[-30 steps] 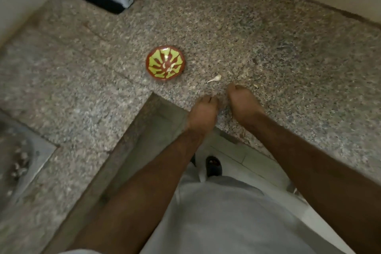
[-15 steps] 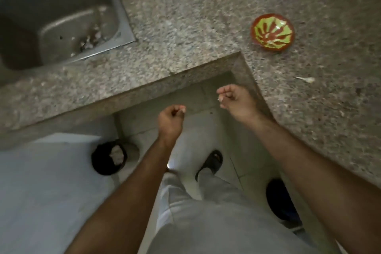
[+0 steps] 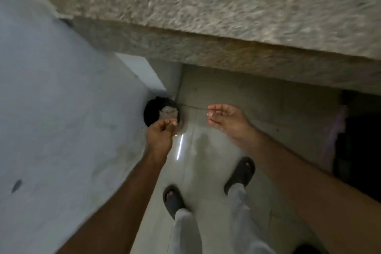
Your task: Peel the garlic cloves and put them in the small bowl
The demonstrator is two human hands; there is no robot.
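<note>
Garlic and its small bowl lie outside this view; my hands hang over the floor below the counter edge. My left hand curls its fingers together right above a black bin by the wall; whether they pinch peel I cannot tell. My right hand is loosely open, holding nothing, well apart, with bare floor between.

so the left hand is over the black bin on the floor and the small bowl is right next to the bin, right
Not quite. The left hand is over the black bin on the floor, but the head view shows no small bowl anywhere; only the wall and floor flank the bin.
</note>
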